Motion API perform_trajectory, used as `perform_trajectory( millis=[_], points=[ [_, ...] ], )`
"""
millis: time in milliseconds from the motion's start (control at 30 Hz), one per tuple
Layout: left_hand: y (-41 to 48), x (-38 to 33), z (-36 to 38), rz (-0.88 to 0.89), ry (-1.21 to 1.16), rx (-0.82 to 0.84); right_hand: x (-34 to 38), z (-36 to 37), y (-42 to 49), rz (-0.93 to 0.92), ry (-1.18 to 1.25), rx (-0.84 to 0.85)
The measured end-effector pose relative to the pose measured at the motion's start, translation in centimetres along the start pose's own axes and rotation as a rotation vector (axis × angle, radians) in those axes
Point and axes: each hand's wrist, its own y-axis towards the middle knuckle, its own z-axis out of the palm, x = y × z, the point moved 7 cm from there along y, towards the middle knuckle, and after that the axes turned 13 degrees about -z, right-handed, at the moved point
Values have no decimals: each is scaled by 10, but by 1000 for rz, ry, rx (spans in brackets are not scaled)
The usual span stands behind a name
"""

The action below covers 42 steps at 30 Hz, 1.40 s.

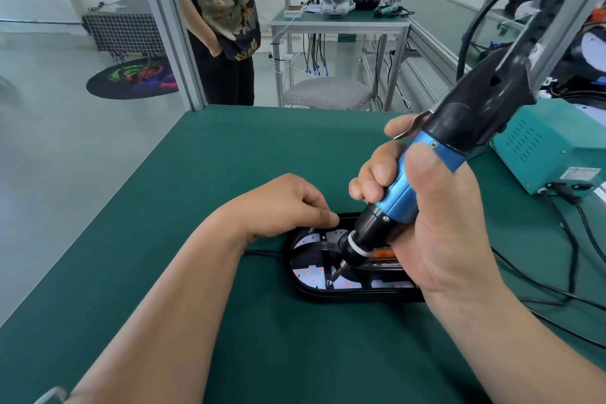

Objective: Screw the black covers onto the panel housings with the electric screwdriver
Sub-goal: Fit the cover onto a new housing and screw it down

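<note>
right hand (pixel 436 226) grips screwdriver (pixel 423 170), tip down-left on cover (pixel 314 244) | left hand (pixel 282 207) curled at housing (pixel 328 297) rim, pinch unclear | housing lies crosswise

the left hand (pixel 285 203) and right hand (pixel 436 223) are bare. behind the fingers, both wrists and forearms (pixel 183 305) run bare to the lower edge. the fingernails (pixel 423 159) that show are short and plain. far back from the left fingers, a blurred pale grey patch (pixel 49 395), perhaps a sleeve edge.
</note>
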Motion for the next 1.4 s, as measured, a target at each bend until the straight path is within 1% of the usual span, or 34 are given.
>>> perform_trajectory(
  millis=[67, 167, 367, 467, 600, 667, 767, 933, 1000, 1100, 1167, 1267, 1400],
  points=[
    [-2, -4, 1, 36, -19, 24, 0, 9, -3, 8, 34, 70],
    [-5, -10, 4, 70, -19, 36, -2, 16, -6, 41, 75, 105],
    [-6, -10, 5, 45, -40, 46, -6, 19, -6, 91, 138, 129],
    [-7, -12, 5, 34, -22, 26, -6, 22, -7, 98, 155, 175],
    [-12, -15, 3, 24, 6, 22, -9, 28, -8, 108, 151, 249],
    [-12, -16, 4, 33, 4, 28, -10, 25, -7, 94, 125, 249],
    [-9, -12, 4, 44, -18, 37, -7, 16, -4, 52, 131, 179],
    [-3, -3, 2, 51, -16, 65, -1, -14, 9, 16, 190, -70],
    [-3, 1, 1, 24, -19, 75, 0, -29, 14, 26, 172, -167],
    [-2, 8, 2, -31, -44, 88, -1, -58, 18, 76, 134, -319],
    [0, 10, 3, -42, -132, 89, -3, -78, 22, 125, 99, -390],
    [4, 10, 4, -70, -223, 62, -4, -105, 26, 220, 71, -440],
    [6, 11, 4, -95, -264, 44, -7, -129, 27, 323, 64, -477]
  ],
)
